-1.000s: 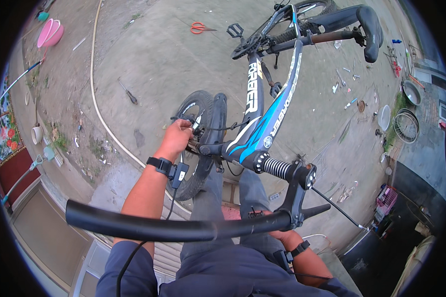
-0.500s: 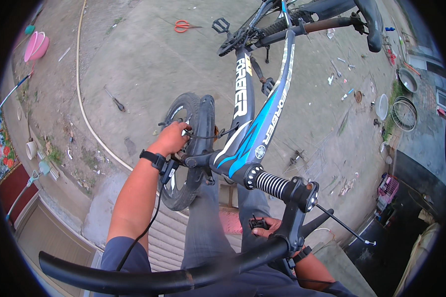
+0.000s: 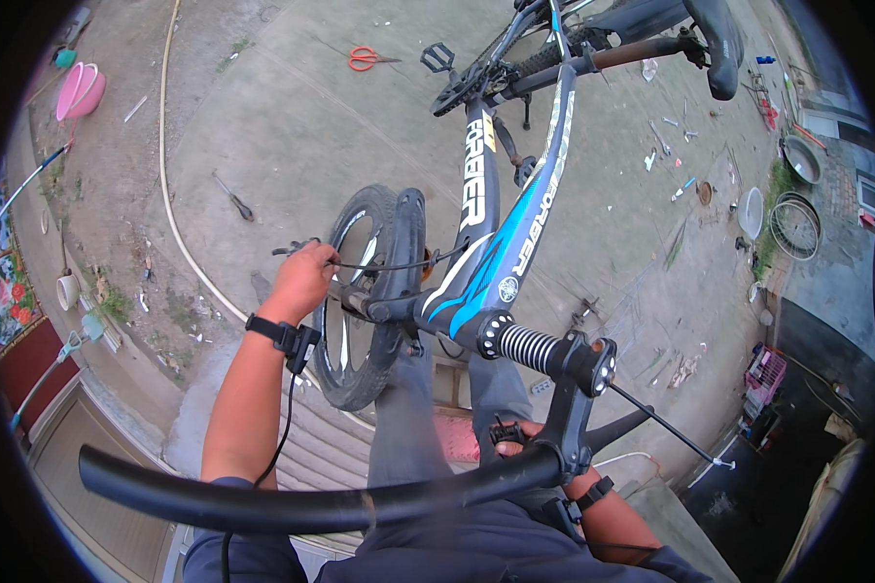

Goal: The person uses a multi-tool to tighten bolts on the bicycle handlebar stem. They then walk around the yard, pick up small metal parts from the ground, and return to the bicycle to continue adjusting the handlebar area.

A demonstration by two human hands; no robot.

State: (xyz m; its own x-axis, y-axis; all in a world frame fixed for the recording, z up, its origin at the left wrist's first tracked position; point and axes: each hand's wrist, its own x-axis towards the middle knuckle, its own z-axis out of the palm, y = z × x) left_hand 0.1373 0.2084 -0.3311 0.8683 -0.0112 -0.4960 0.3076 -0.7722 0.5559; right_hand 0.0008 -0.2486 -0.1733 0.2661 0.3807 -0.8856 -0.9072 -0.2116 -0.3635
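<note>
A bicycle frame [image 3: 481, 185] in black, white and blue stands in front of me, its front wheel [image 3: 355, 374] on the left. My left hand [image 3: 304, 282] is closed beside this wheel, on a black cable [image 3: 379, 266] that runs from the frame. A small dark metal part [image 3: 295, 249] juts out past its fingers; how it joins the cable is hidden. Low on the right, my right hand [image 3: 525, 435] grips a small black mechanical part [image 3: 506, 430] below the stem [image 3: 576, 408]. The black handlebar [image 3: 311, 509] crosses in front of my body and hides part of the right hand.
Orange-handled scissors [image 3: 365, 59] and a screwdriver [image 3: 235, 198] lie on the concrete. A hose [image 3: 165, 146] curves along the left, near a pink basin [image 3: 83, 91]. On the right are scattered tools [image 3: 661, 138], a loose wheel rim [image 3: 794, 225] and a pink crate [image 3: 765, 371].
My left hand has moved away from the wheel's hub to the left, drawing the cable out with it. The right hand stays low with the small part.
</note>
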